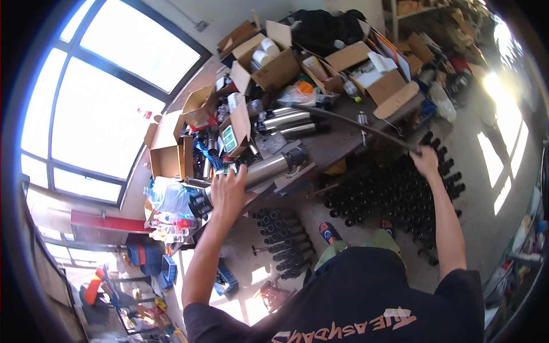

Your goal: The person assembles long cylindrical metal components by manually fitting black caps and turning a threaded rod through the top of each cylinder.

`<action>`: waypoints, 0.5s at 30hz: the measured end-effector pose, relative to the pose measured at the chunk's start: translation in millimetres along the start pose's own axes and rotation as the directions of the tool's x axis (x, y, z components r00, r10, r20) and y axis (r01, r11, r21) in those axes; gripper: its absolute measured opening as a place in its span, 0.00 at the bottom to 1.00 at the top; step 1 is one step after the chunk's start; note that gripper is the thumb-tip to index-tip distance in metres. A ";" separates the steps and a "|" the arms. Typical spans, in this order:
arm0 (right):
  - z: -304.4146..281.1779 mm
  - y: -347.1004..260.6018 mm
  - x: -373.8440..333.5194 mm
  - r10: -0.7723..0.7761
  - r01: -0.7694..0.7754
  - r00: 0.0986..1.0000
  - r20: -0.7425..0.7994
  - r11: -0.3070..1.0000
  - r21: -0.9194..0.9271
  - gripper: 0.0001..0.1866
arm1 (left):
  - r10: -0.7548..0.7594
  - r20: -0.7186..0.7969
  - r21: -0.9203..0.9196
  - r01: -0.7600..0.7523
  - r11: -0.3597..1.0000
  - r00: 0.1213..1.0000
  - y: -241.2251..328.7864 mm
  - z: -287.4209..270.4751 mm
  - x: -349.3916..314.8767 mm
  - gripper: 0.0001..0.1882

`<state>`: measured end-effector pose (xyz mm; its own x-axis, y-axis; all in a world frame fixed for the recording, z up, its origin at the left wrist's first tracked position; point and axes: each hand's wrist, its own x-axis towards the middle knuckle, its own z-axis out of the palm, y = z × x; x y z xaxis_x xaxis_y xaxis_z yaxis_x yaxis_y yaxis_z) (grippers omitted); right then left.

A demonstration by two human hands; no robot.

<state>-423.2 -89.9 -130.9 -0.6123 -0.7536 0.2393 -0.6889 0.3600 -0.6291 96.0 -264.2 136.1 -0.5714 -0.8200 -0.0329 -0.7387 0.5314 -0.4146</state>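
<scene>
The long dark bar [383, 134] slants over the table [336, 142], its long axis running from upper left down to the right hand [425, 161], closed around its near end. The left hand [229, 191], fingers partly spread, is at a metal cylinder [267, 170] slanting up rightward; whether it grips, I cannot tell.

Silver cylinder [267, 171] with black ends [296, 157], dark grey bar [357, 123], brown cartons [280, 72]

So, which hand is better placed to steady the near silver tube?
Left, probably: the left hand is at the silver tube; the right hand grips a long bar, farther away.
</scene>
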 end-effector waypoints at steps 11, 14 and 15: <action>174.7 -32.8 -168.8 0.574 -0.666 0.701 0.424 0.740 0.099 0.25 | -0.212 0.546 -0.606 0.208 -0.768 0.810 96.2 32.9 -98.3 0.35; 209.9 -49.8 -143.1 0.581 -0.660 0.658 0.479 0.752 -0.004 0.31 | -0.094 0.548 -0.300 0.091 -0.950 0.831 103.1 49.7 -97.4 0.41; 224.8 -36.6 -129.3 0.608 -0.709 0.640 0.469 0.702 0.058 0.30 | -0.050 0.475 -0.219 0.063 -0.974 0.878 108.2 47.7 -93.2 0.42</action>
<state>-231.7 -129.3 -305.1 -0.6291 -0.5217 -0.5763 -0.0273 0.7557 -0.6543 86.5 -140.5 51.0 -0.2950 -0.8479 -0.4404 0.6053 -0.5225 0.6005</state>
